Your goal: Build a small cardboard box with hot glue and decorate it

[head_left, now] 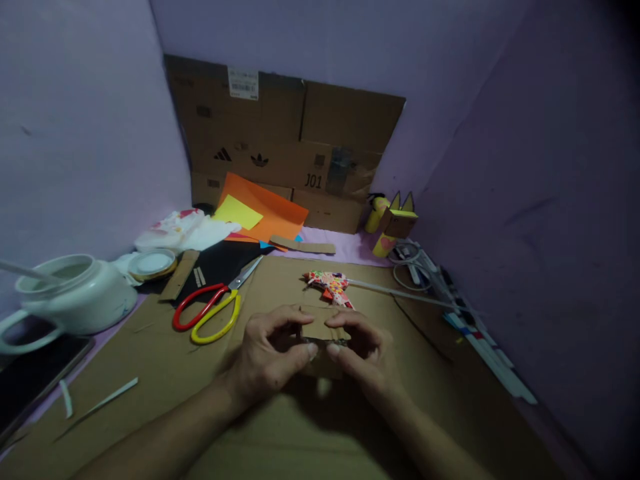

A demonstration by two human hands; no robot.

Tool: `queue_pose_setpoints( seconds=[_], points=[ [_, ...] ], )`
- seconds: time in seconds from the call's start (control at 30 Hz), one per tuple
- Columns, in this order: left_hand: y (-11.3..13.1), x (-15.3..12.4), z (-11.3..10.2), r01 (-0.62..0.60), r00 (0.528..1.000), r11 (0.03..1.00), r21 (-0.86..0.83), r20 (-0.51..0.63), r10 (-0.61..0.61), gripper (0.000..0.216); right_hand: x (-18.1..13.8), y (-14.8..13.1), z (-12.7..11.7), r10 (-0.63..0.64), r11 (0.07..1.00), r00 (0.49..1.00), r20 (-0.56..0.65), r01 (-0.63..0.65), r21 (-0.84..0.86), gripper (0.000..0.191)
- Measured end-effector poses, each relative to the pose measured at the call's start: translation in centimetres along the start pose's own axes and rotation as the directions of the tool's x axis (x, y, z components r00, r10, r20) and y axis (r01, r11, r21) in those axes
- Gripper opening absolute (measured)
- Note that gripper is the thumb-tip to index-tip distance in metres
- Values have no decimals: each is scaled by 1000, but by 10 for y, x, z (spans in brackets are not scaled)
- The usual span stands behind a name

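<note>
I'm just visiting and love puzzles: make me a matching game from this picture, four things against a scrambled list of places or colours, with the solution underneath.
Things:
1. Scissors
2. Small cardboard piece
3. Pot
4. Glue gun

Places or colours:
A. White, near the left edge of the picture
B. Covered in a multicoloured pattern
C. One handle red, the other yellow
D. Held between the left hand and the right hand

Pairs: 1-C, 2-D, 3-A, 4-B
</note>
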State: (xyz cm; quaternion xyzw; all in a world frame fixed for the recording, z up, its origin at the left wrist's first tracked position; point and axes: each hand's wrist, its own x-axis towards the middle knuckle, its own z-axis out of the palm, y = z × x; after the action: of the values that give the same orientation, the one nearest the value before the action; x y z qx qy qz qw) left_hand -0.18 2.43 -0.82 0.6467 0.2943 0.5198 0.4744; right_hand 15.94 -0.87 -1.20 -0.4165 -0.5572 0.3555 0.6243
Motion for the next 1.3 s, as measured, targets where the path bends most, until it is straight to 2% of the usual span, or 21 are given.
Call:
queue_pose_setpoints(
  seconds=[0.2,0.47,0.63,0.87,1.07,1.2,1.3],
  points=[
    [6,-1,0,71,997,997,25,-34,-70,20,-1,2,0,15,999,1000,6,-15,33,22],
    [8,1,0,170,983,981,-92,-54,-176,23,-1,2,0,38,999,999,6,-38,35,24],
    [8,0,1,187,976,966,-178,-75,-203,24,-1,3,2,44,999,999,9,-44,18,25],
    [10,2,3,202,970,964,-176,-103,-222,24,-1,2,2,36,998,999,-4,-36,-45,21],
    [6,2,0,207,969,969,-137,-104,-222,24,2,3,-1,57,998,996,66,-54,-38,20],
    [4,3,-2,199,968,968,-151,-123,-218,23,2,8,-5,81,993,977,199,-97,73,28],
    [4,3,-2,203,967,968,-150,-123,-222,23,1,12,-7,84,987,974,210,-110,119,26]
  ],
)
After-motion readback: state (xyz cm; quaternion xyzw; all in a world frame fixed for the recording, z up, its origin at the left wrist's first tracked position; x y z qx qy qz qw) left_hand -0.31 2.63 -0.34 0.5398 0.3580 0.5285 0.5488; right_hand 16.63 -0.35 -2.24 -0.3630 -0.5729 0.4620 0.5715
